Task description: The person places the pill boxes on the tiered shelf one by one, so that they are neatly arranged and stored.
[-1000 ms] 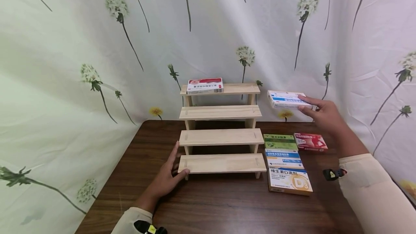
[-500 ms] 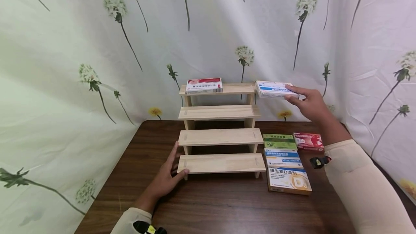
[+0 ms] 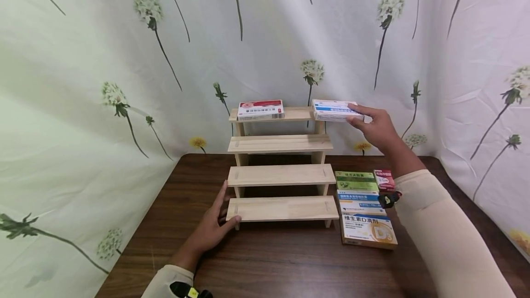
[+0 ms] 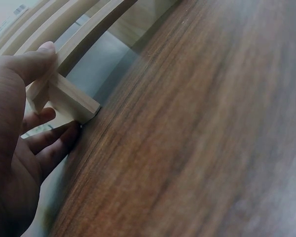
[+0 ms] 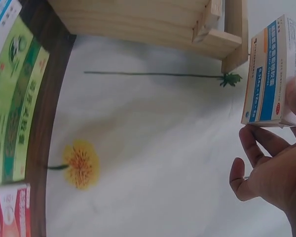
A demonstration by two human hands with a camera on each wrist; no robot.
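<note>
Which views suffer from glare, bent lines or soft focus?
Head: fairly sharp, faint sheen on the table. Left wrist: the wooden shelf looks bowed, and glare pales the table at lower right. Right wrist: print on the held box is slightly soft, and faint shadow crosses the cloth.

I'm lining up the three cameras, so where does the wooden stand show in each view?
Head: the wooden stand is at the centre, slightly low, with the left hand at its lower left.
Left wrist: upper left, partly behind that hand's thumb.
Right wrist: along the top edge, cut off, with the held blue-and-white box to its right.
Shared landmark: the brown table, in all three.
</note>
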